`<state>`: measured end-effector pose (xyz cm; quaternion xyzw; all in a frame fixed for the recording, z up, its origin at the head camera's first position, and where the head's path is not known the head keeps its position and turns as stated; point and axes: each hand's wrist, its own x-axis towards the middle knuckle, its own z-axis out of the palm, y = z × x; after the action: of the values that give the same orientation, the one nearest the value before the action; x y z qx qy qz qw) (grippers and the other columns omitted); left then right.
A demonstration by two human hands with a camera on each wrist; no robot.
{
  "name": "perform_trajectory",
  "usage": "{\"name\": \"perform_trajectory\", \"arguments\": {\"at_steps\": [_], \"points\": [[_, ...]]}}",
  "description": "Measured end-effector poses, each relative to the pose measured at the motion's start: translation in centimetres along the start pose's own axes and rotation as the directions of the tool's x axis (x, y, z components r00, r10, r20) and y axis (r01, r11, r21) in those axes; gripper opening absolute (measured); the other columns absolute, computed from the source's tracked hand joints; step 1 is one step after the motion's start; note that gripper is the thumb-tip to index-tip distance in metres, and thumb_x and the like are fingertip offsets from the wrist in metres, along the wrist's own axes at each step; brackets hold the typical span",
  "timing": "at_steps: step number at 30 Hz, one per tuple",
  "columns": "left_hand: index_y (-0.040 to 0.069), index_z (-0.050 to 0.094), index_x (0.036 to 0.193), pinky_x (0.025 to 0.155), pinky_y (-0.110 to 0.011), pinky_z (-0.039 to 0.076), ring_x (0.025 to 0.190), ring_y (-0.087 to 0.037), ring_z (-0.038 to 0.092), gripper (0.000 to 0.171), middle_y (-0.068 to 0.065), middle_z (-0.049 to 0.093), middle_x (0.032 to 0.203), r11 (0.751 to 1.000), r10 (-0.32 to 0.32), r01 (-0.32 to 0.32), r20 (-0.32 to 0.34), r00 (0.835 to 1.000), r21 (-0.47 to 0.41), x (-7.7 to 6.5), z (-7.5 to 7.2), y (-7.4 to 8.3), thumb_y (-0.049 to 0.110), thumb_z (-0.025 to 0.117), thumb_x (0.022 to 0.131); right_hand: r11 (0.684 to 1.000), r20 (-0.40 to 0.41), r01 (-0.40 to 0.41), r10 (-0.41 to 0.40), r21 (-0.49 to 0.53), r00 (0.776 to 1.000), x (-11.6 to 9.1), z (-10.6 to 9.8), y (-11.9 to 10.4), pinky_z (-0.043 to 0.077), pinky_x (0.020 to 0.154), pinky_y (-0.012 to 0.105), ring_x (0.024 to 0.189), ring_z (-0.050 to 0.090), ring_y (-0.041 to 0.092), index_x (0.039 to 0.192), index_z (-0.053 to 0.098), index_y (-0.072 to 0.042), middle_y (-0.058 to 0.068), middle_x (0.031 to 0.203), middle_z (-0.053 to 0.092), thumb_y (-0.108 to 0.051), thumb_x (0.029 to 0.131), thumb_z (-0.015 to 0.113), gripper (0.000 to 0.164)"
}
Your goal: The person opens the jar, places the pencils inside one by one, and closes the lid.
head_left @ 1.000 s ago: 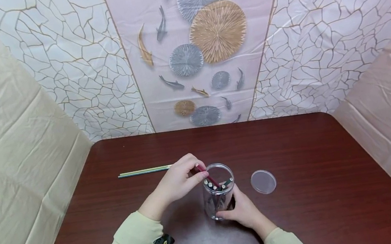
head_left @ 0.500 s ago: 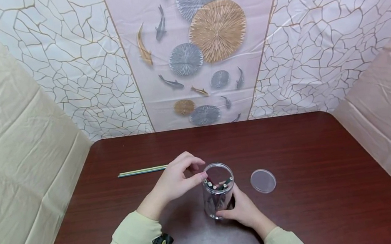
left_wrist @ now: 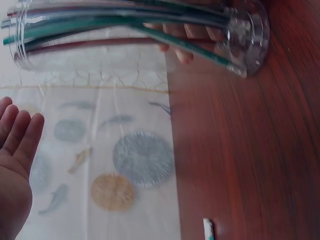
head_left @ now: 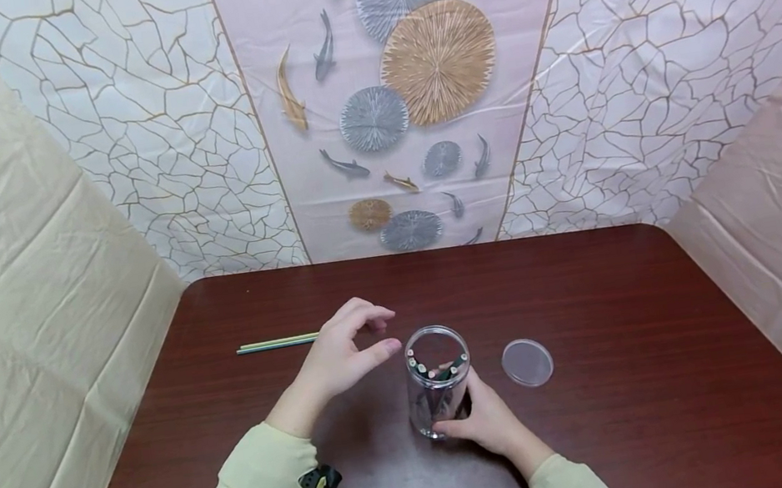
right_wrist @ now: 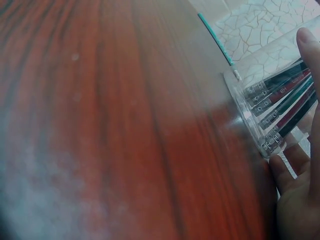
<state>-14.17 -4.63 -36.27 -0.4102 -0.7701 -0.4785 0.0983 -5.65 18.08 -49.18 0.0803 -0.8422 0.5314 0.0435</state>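
A clear plastic jar [head_left: 421, 408] stands on the table, held low on its side by my right hand [head_left: 489, 419], with the thumb at the front. Inside lean several dark green and dark red pencils [left_wrist: 100, 22], their pale ends near the rim in the head view. The right wrist view shows the pencils' metal-banded ends [right_wrist: 270, 117] at the jar's bottom. My left hand [head_left: 335, 358] hovers left of the rim, thumb and fingers apart and nothing in it. Behind it lie two long thin sticks [head_left: 273, 345], yellowish and blue-green, their right ends hidden.
A round clear lid [head_left: 527, 363] lies flat to the right of the jar. The dark red-brown table [head_left: 636, 308] reaches back to a patterned cloth [head_left: 382, 186], with plain cloth walls at both sides.
A dark red pencil in my left hand has gone down into the jar and been let go. The left hand has then drawn back left, away from the rim. The right hand stays put.
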Motion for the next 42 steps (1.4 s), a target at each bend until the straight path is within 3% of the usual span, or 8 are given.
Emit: {"name": "perform_trajectory", "arguments": {"at_steps": [10, 14, 26, 35, 42], "points": [[0.009, 0.065, 0.108, 0.074, -0.029, 0.048, 0.090, -0.012, 0.056, 0.034, 0.002, 0.059, 0.096, 0.993, -0.069, 0.075, -0.064, 0.996, 0.094, -0.8, -0.6, -2.2, 0.018, 0.077, 0.078, 1.000, -0.006, -0.009, 0.009, -0.004, 1.000, -0.1, 0.0, 0.0, 0.038, 0.098, 0.034, 0.110, 0.054, 0.014, 0.125, 0.047, -0.015, -0.004, 0.116, 0.061, -0.024, 0.059, 0.088, 0.078], [0.009, 0.064, 0.113, 0.081, -0.033, 0.048, 0.097, -0.014, 0.056, 0.041, 0.002, 0.061, 0.105, 0.983, -0.090, 0.101, -0.076, 0.993, 0.156, -1.2, -0.9, -3.2, 0.022, 0.078, 0.077, 1.000, -0.005, -0.010, 0.010, -0.012, 1.000, -0.1, 0.0, 0.0, 0.038, 0.098, 0.034, 0.110, 0.054, 0.014, 0.127, 0.047, -0.015, -0.004, 0.116, 0.061, -0.025, 0.059, 0.088, 0.080], [0.007, 0.061, 0.119, 0.091, -0.039, 0.045, 0.109, -0.020, 0.055, 0.049, -0.004, 0.060, 0.116, 0.960, -0.167, 0.173, -0.043, 0.985, 0.220, -1.9, -1.4, -4.5, 0.027, 0.078, 0.077, 1.000, -0.009, 0.015, -0.016, -0.020, 1.000, -0.1, 0.0, 0.0, 0.039, 0.097, 0.032, 0.110, 0.054, 0.014, 0.126, 0.047, -0.015, -0.003, 0.117, 0.061, -0.023, 0.060, 0.088, 0.078], [0.008, 0.058, 0.124, 0.094, -0.041, 0.043, 0.115, -0.022, 0.052, 0.053, -0.005, 0.057, 0.122, 0.923, -0.266, 0.257, -0.007, 0.964, 0.287, -2.5, -2.0, -6.4, 0.032, 0.075, 0.080, 0.999, -0.018, 0.040, -0.040, -0.003, 0.999, -0.1, 0.1, 0.0, 0.039, 0.097, 0.031, 0.110, 0.054, 0.016, 0.127, 0.047, -0.010, 0.002, 0.118, 0.061, -0.018, 0.058, 0.088, 0.081], [0.006, 0.058, 0.125, 0.095, -0.042, 0.042, 0.116, -0.023, 0.051, 0.053, -0.007, 0.056, 0.122, 0.904, -0.306, 0.291, -0.001, 0.952, 0.313, -3.5, -2.3, -8.1, 0.030, 0.074, 0.081, 0.999, -0.011, 0.054, -0.054, -0.005, 0.998, -0.1, 0.1, 0.1, 0.039, 0.096, 0.027, 0.108, 0.055, 0.012, 0.125, 0.047, -0.014, -0.002, 0.116, 0.061, -0.021, 0.059, 0.088, 0.077]]}}
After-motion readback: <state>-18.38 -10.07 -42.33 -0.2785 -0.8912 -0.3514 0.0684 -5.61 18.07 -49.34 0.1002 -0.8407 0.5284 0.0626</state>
